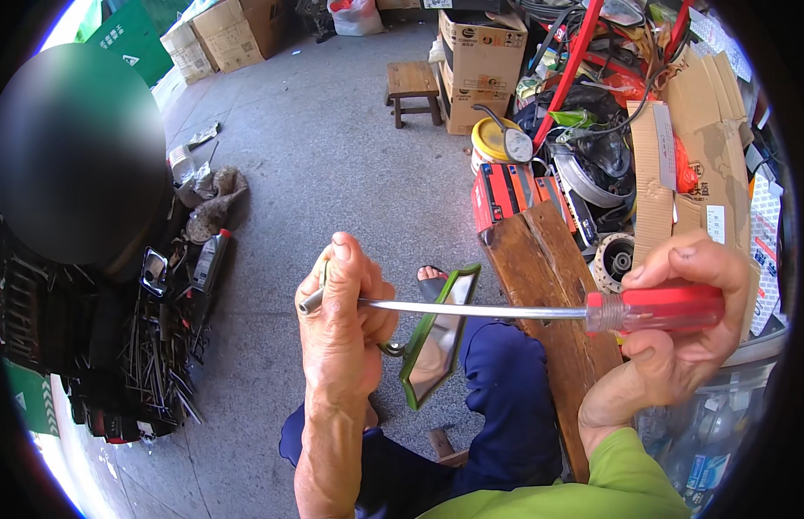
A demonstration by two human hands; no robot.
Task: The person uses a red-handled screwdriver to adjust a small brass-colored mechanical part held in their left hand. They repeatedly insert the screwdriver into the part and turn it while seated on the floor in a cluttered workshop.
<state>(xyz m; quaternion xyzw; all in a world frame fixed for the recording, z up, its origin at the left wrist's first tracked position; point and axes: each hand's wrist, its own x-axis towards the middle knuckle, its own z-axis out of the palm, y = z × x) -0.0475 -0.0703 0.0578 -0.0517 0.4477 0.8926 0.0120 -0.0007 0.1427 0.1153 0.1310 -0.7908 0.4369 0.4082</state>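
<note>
My left hand point(340, 320) is closed in a fist in the middle of the view, thumb uppermost. A green-framed angular mirror point(438, 339) hangs beside the fist, its short stem running into my fingers. A metal tube end point(311, 301) pokes out on the fist's left side; how it joins the mirror is hidden. On the right, my right hand point(687, 320) grips a screwdriver by its clear red handle point(666, 310). The screwdriver's long shaft point(480, 309) crosses in front of the mirror and reaches the left fist, where its tip is hidden.
A wooden bench point(549, 285) stands beside my right leg. Loose tools point(160, 363) are heaped at left. Farther off are a small wooden stool point(413, 85), stacked cartons point(481, 52), a yellow-lidded bucket point(488, 138) and a round mirror point(517, 145). Flattened cardboard point(700, 112) leans at right.
</note>
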